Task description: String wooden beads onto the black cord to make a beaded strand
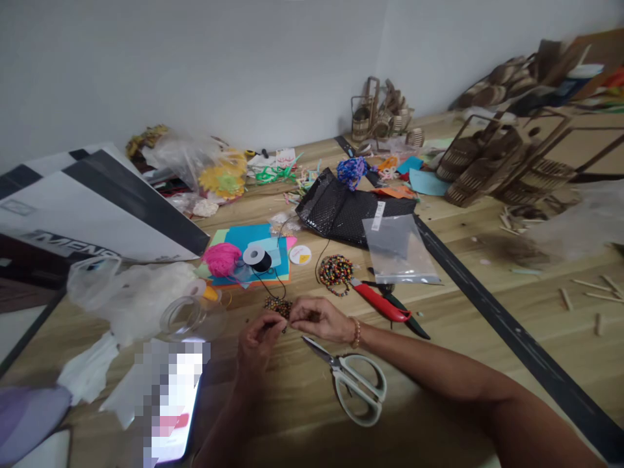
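Observation:
My left hand (257, 337) and my right hand (319, 318) meet at the table's front, fingers pinched together on a small cluster of dark multicoloured beads (277, 305). A thin black cord (266, 283) runs from the beads up to a black-and-white cord spool (257, 257). A finished coil of coloured beads (335, 270) lies just beyond my right hand. My right wrist wears a beaded bracelet (355, 333). White-handled scissors (353, 382) lie below my right forearm.
Red-handled pliers (383, 303) and a clear zip bag (400, 250) lie right of the beads. Pink yarn (221, 259) sits on coloured paper (246, 237). A clear jar (188, 317), a phone (170, 403), a black mailer (344, 208) and woven baskets (492, 166) stand around.

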Demonstrator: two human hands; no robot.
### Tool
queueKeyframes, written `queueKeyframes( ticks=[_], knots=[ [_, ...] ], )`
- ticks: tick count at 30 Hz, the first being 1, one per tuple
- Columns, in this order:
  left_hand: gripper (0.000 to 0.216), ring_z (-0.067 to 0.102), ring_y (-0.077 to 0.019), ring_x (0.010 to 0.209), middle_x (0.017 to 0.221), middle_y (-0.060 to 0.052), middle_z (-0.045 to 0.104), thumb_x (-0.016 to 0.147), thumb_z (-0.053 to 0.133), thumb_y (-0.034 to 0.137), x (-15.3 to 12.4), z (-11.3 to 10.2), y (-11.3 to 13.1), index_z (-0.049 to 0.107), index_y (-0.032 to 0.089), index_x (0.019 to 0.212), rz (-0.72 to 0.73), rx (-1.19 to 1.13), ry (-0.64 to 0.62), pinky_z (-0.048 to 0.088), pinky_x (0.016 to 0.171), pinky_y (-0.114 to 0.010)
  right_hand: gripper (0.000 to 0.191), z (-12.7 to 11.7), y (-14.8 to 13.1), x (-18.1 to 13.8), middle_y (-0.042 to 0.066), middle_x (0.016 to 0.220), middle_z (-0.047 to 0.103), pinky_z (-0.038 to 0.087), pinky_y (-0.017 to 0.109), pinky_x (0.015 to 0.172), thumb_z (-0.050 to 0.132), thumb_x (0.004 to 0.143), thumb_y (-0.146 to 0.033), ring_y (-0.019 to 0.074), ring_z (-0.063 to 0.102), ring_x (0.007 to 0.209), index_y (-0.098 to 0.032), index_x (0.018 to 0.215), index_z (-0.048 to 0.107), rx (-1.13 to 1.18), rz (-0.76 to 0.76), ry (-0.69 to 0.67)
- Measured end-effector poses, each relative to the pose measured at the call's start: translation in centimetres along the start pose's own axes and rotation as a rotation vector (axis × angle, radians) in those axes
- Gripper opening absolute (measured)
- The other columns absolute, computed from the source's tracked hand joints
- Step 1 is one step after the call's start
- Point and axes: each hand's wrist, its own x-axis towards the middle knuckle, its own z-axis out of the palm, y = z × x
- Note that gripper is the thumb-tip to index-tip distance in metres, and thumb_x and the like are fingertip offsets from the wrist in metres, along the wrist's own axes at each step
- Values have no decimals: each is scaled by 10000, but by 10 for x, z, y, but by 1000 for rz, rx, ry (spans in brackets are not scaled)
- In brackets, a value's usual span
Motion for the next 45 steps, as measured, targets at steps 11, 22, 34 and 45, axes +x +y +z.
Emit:
queueKeyframes(
  ticks=[11, 22, 34, 45],
  knots=[
    [94, 577, -169, 675, 671, -16, 639, 691, 675, 259, 1, 0, -9, 663, 184, 636, 23, 76, 2, 455, 671, -257, 269, -5, -2, 1, 26, 756, 562, 414, 225, 617, 588, 865, -377, 109, 501, 669, -121, 816, 653, -92, -27, 31],
    [203, 649, -215, 806, 817, -50, 724, 702, 661, 354, 7, -13, -8, 692, 183, 806, -83, 131, 137, 497, 776, -315, 302, -8, 13, 5, -24, 635, 483, 351, 196, 515, 591, 837, -433, 83, 430, 555, -139, 773, 557, -16, 90, 236],
    [121, 632, -250, 761, 765, -46, 713, 700, 623, 307, 18, -60, -23, 717, 232, 695, -21, 688, -143, 450, 730, -344, 282, -7, 11, 5, -25, 637, 487, 353, 178, 483, 617, 818, -406, 73, 432, 546, -137, 757, 556, -20, 123, 205],
    [113, 638, -252, 765, 777, -61, 703, 706, 607, 280, 17, -53, -20, 678, 200, 743, -83, 758, -111, 458, 709, -338, 292, -9, 17, 5, -31, 624, 474, 349, 185, 495, 609, 819, -412, 71, 422, 546, -134, 754, 548, 42, 118, 217]
  ],
)
